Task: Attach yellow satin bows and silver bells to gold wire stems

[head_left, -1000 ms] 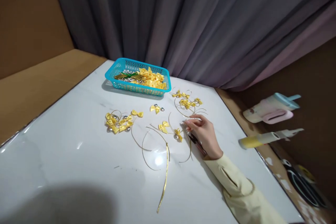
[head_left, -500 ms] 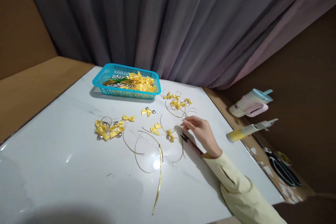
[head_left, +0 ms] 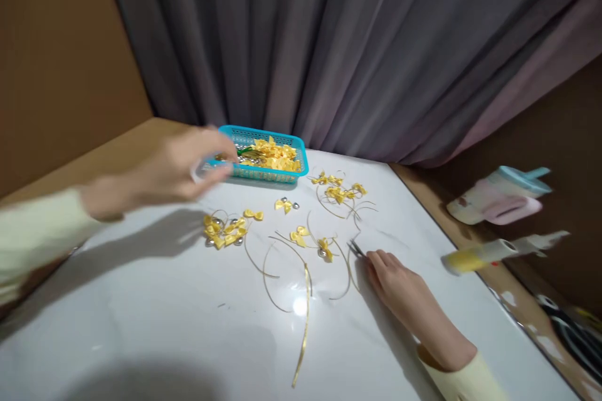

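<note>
My left hand (head_left: 188, 163), blurred by motion, is above the left end of the blue basket (head_left: 263, 179), thumb and fingers apart. Yellow bows (head_left: 277, 156), silver pieces and green-tied gold strands lie in the basket. On the right of the white table, my right hand (head_left: 388, 272) has its fingers closed round small dark snips (head_left: 356, 247), whose tips point to the back left. Beside the tips lie thin gold wires (head_left: 349, 272) and a yellow bow with a silver piece (head_left: 325, 249). More bows with silver pieces (head_left: 226, 232) form a cluster in front of the basket.
A bundle of gold wire (head_left: 303, 332) lies at the table's front middle. More wired bows (head_left: 337, 193) rest at the back right. At the right edge are a cup with a blue lid (head_left: 493, 194) and a yellow-and-white bottle (head_left: 475, 257). A grey curtain (head_left: 282, 37) hangs behind.
My left hand has come into view, reaching over the basket's left end. My right hand has moved down onto the snips and closed round them. The camera view has shifted.
</note>
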The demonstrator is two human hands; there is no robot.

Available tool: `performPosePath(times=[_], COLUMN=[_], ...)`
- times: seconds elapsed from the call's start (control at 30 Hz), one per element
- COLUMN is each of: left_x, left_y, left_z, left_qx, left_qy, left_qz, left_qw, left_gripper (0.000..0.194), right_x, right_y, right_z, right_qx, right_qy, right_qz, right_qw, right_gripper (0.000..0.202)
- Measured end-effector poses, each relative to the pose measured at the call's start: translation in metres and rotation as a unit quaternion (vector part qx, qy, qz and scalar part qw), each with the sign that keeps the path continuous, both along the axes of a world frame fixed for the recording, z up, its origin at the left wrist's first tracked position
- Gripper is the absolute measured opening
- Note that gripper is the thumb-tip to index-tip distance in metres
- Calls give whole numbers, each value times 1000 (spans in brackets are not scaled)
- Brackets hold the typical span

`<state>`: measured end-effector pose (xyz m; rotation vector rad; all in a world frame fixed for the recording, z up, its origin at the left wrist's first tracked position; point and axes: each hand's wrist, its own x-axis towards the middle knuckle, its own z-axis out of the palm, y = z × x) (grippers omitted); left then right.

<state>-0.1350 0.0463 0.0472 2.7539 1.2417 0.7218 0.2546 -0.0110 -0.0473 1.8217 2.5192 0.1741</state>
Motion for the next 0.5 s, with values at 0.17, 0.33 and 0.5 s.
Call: performPosePath(times=[0.17,0.33,0.5], left_x=[-9,-18,-21], left_y=[-15,-22,-22], left_z=[-66,-97,-102], left_qx=[-146,-262,-301], left_qy=[12,-168,-258], left_qz=[-27,30,90], left_qw=[989,950,914], left_gripper=[32,18,10], right_x=[27,35,-10], right_y=[18,32,29], right_z=[-6,22,56], right_qx=[-21,35,138], right_qy=[49,209,238], right_qz=[-41,-144,-53], right_qw=[998,967,960], right_gripper=[16,7,51])
